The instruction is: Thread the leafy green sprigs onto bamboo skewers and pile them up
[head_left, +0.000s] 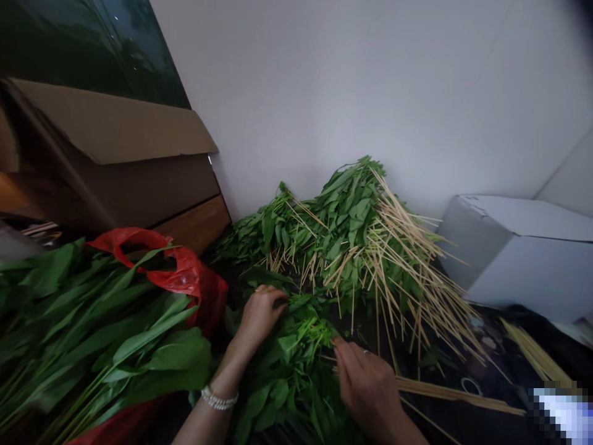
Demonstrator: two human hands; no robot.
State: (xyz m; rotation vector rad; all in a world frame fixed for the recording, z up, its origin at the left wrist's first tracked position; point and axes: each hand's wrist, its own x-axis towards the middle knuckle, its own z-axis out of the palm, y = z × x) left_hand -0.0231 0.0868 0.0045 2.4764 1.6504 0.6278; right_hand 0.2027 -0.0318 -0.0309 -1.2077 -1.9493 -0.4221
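Note:
My left hand [262, 314], with a ring and a beaded bracelet, is curled with its fingertips pinched at the top of a pile of leafy greens [278, 395] in front of me. Just right of it, my right hand [365, 378] is closed, thumb and forefinger at the pale green stems [317, 332]. A bundle of thin wooden sticks [463, 395] runs through or under the right hand and sticks out to the right; its palm is hidden. Behind both hands, leafy greens threaded on sticks [349, 210] lie heaped, with many bare stick ends [417, 272] pointing right and toward me.
At left, a red plastic bag [204, 290] holds long-stemmed leafy greens [111, 334]. An open cardboard box [139, 179] stands behind it. A white box [523, 253] sits at right, near more loose sticks [540, 355]. A pale wall [370, 80] closes off the back.

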